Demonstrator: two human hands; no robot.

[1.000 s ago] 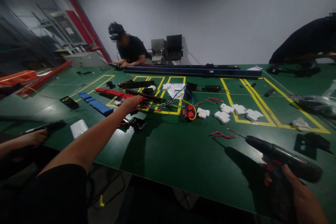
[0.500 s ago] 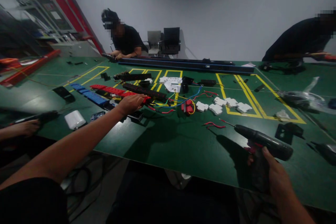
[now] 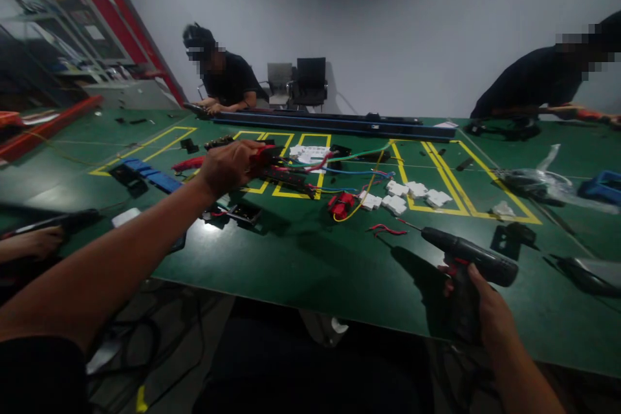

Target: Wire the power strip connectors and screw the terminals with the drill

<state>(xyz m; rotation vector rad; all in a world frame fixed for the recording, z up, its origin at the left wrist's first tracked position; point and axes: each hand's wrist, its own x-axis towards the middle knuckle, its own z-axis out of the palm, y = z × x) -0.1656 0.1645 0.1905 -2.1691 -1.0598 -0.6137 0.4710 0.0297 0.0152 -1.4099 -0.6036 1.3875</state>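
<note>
My left hand (image 3: pixel 228 165) is closed around the end of a long red strip (image 3: pixel 189 163), raised above the table. Red, green, blue and yellow wires trail to the right from that end. My right hand (image 3: pixel 485 297) grips a black cordless drill (image 3: pixel 468 255) over the front right, its long thin bit pointing left. Short red wires (image 3: pixel 388 229) lie near the bit tip. Behind them are several white plastic blocks (image 3: pixel 395 205) and a red block (image 3: pixel 342 205) with a yellow wire. Under my left wrist sits a black open-topped part (image 3: pixel 245 213); a dark strip (image 3: pixel 291 181) lies beyond.
A blue strip (image 3: pixel 154 176) lies at left, near another person's hand (image 3: pixel 33 244) with a dark tool. A long black rail (image 3: pixel 334 124) spans the back. A bagged item (image 3: pixel 538 181) is at right. Two people work across the table.
My left hand has lifted the red strip's end off the table, drawing its wires up. The drill stays in my right hand, with the whole view shifted slightly.
</note>
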